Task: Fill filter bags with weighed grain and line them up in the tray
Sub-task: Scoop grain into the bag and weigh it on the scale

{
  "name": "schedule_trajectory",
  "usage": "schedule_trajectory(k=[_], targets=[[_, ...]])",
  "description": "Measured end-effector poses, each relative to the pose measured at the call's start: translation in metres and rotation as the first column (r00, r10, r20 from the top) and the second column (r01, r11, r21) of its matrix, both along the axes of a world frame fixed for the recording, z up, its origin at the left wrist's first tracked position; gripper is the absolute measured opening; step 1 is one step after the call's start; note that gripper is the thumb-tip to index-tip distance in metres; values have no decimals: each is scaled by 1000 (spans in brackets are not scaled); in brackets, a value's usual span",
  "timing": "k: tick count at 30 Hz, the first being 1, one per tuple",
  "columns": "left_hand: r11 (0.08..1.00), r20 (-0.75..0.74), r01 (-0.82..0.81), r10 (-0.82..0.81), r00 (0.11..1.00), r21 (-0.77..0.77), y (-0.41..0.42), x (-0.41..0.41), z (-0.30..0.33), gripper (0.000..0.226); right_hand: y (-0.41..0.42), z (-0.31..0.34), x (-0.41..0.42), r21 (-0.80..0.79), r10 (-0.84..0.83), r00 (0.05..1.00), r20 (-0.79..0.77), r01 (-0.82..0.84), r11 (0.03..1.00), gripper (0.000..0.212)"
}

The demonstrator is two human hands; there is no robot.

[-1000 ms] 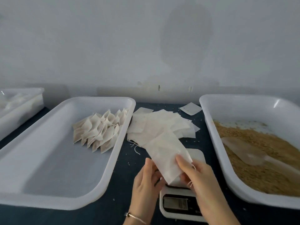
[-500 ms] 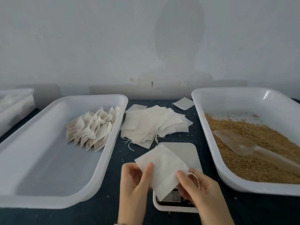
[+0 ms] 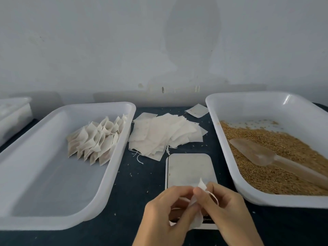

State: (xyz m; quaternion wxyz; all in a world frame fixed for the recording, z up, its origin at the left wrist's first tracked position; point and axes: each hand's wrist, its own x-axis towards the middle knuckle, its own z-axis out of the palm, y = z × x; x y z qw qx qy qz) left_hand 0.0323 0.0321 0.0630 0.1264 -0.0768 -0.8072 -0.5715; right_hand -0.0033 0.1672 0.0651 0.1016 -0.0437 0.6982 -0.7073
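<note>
nearest the camera, one empty filter bag (image 3: 196, 209) is pinched between the left hand (image 3: 165, 208) and the right hand (image 3: 229, 208), fingers and thumbs of both curled onto it just above the near end of the scale (image 3: 190, 173). half a second ago the bag was held flat and spread between the hands; it is now bunched and crumpled, with only a corner standing up between the fingertips and its drawstring looped over the right hand. from this it is judged that the mouth of the bag is being worked open, so that grain can be put in; filling and weighing are not yet begun. the platform of the scale is bare, and its display is hidden behind the hands.

further off, in the middle, the loose pile of empty bags (image 3: 163, 135) lies on the dark table (image 3: 142, 183), with a single bag (image 3: 197, 110) beyond it. to the right, the grain tray (image 3: 248, 199) holds the grain (image 3: 276, 157), and the scoop (image 3: 257, 153) lies untouched on top of it. to the left, the receiving tray (image 3: 53, 222) holds a short row of filled bags (image 3: 95, 139) at its far right end, most of its floor being unused. at the far left a further tub (image 3: 14, 114) is partly seen.
</note>
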Motion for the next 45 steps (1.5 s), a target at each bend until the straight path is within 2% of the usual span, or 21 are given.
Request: schedule_trajectory(k=[3, 6, 9, 13, 16, 21, 23, 25, 27, 30, 32, 35, 41, 45], targets=[[981, -102, -79, 62, 993, -178, -1, 2, -2, 26, 1, 0, 0, 60, -30, 997, -76, 35, 998, 56], [949, -189, -187, 141, 972, -253, -2, 2, -1, 33, 1, 3, 2, 146, 15, 990, -137, 6, 989, 61], [912, -292, -306, 225, 930, -274, 0, 0, 1, 30, -1, 4, 6, 241, 35, 986, -162, 5, 971, 42], [809, -442, -411, 212, 871, -421, 9, 0, 1, 10, -6, -1, 10, 384, -86, 962, -258, 184, 905, 22], [800, -541, -424, 152, 827, -424, 17, 3, -3, 22, -7, 0, 8, 394, -50, 983, -179, 119, 911, 15], [737, -551, -401, 47, 833, -544, 15, 4, -2, 23, 6, 0, 2, 523, -8, 979, -202, 115, 845, 33], [744, -506, -348, 16, 862, -571, 12, 3, -4, 26, 11, 4, 1, 497, -7, 979, -205, 110, 861, 41], [726, -437, -282, -29, 899, -628, 10, 2, -5, 39, 15, 7, 0, 471, 22, 976, -216, 84, 878, 49], [671, -408, -266, -59, 911, -692, 10, 1, -6, 48, 16, 10, 0, 463, 63, 973, -224, 49, 885, 46], [647, -392, -290, -15, 920, -705, 12, -1, -8, 49, 13, 14, 2, 422, 123, 968, -218, -20, 907, 29], [633, -431, -343, 17, 902, -694, 14, -3, -14, 41, 9, 14, 5, 399, 149, 970, -190, -62, 915, 22], [694, -429, -351, 67, 901, -628, 14, -4, -20, 49, 6, 13, 7, 414, 170, 971, -167, -87, 906, 21], [678, -412, -337, 54, 909, -653, 5, -5, -26, 40, 8, 15, 8, 470, 155, 966, -209, -40, 882, 23], [680, -458, -398, 102, 883, -616, 10, -5, -21, 29, 10, 17, 9, 433, 126, 959, -255, -3, 901, 18]])
